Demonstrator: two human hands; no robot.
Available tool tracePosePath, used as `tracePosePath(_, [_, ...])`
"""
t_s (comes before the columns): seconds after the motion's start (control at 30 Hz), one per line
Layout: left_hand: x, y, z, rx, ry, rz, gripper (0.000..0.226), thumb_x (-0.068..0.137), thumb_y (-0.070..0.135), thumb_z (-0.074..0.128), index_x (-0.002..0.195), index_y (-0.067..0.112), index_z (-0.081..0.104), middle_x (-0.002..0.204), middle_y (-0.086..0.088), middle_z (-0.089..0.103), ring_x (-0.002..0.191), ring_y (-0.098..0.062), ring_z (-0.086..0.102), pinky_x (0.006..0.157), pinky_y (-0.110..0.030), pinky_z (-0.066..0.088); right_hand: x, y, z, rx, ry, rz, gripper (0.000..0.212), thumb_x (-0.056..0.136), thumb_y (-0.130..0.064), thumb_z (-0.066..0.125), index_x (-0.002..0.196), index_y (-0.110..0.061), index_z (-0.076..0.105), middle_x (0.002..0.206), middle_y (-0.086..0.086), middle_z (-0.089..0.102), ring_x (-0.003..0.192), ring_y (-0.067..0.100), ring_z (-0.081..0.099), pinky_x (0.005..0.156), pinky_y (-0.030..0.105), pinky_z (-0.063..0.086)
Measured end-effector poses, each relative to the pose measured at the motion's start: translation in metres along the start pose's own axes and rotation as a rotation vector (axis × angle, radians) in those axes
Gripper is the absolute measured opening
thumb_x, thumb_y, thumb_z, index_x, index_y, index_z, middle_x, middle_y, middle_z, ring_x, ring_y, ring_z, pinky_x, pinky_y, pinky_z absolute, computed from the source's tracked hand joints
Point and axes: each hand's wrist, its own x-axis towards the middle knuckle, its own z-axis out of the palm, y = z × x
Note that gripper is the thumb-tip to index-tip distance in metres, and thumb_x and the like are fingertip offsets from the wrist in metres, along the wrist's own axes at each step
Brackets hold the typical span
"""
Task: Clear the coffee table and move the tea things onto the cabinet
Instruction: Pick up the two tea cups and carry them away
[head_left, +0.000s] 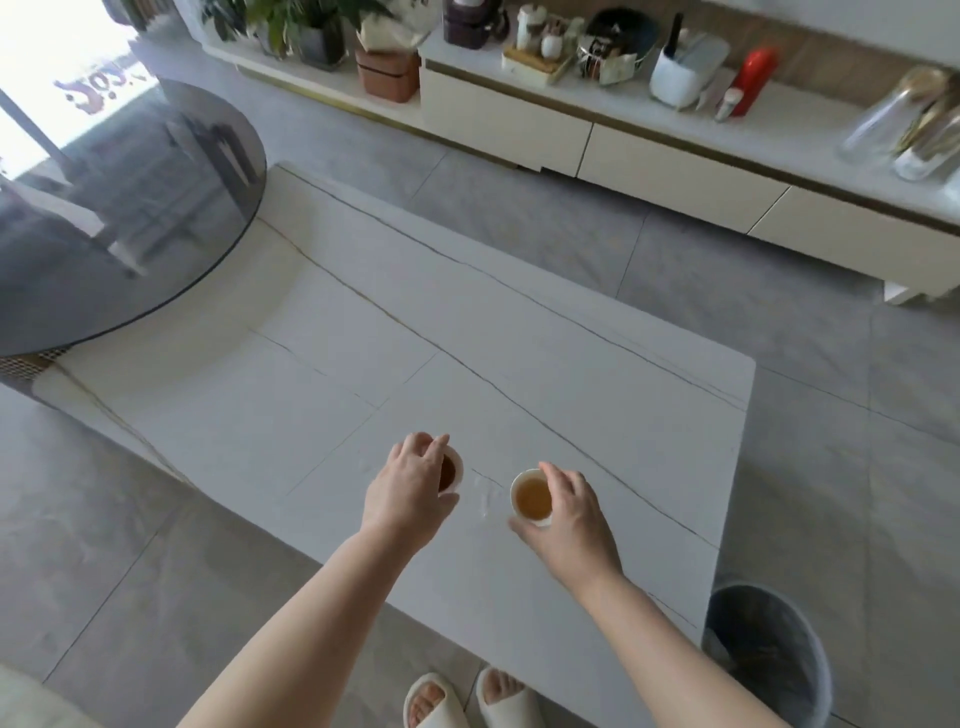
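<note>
As fingers (434, 451) close, left cup (451, 472) enclosed, right cup (532, 495) likewise (both full)

The white marble-look surface (395, 364) with thin dark veins carries 2 small white cups near its 6 o'clock edge: a dark-tea cup (450, 472) and, at its 3 o'clock, a pale-tea cup (531, 494), apart.

Two small white teacups, dark tea (450, 472) and amber tea (532, 495), upright over the white coffee table (363, 364).
</note>
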Motion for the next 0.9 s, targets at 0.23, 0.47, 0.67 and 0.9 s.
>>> tracePosePath(0.23, [-0.055,0.081,-0.055,0.019,-0.006,0.101,0.072,0.082,0.037,0.063,0.144,0.028,0.028,0.139,0.007,0.036,0.129,-0.015,0.035,0.084,-0.030,0.047,-0.053,-0.005,-0.097,0.021,0.100,0.003,0.073,0.075,-0.041,0.069,0.137,-0.020,0.036,0.129,0.002,0.045,0.118,0.020,0.044,0.092,0.027,0.040])
tracePosePath(0.47, [-0.101,0.177,-0.080,0.046,-0.012,0.240,0.073,0.081,0.036,0.063,0.145,0.028,0.028,0.140,0.009,0.037,0.130,-0.015,0.035,0.090,-0.030,0.046,-0.110,0.031,-0.178,0.046,0.129,0.036,0.079,0.077,-0.041,0.067,0.142,-0.017,0.027,0.138,0.003,0.040,0.120,0.022,0.047,0.098,0.029,0.040])
tracePosePath(0.67, [-0.146,0.271,-0.071,0.054,-0.001,0.310,0.074,0.080,0.040,0.065,0.144,0.029,0.030,0.140,0.010,0.037,0.128,-0.015,0.038,0.094,-0.031,0.044,-0.157,0.085,-0.249,0.013,0.138,0.028,0.081,0.077,-0.043,0.067,0.142,-0.016,0.026,0.141,0.004,0.037,0.119,0.021,0.048,0.095,0.028,0.041])
tracePosePath(0.9, [-0.205,0.381,-0.039,0.011,0.066,0.304,0.070,0.080,0.039,0.066,0.143,0.025,0.036,0.138,0.004,0.042,0.126,-0.020,0.042,0.098,-0.034,0.043,-0.216,0.166,-0.334,-0.145,0.186,-0.037,0.071,0.078,-0.048,0.065,0.135,-0.017,0.036,0.131,0.004,0.048,0.109,0.023,0.055,0.085,0.030,0.046])
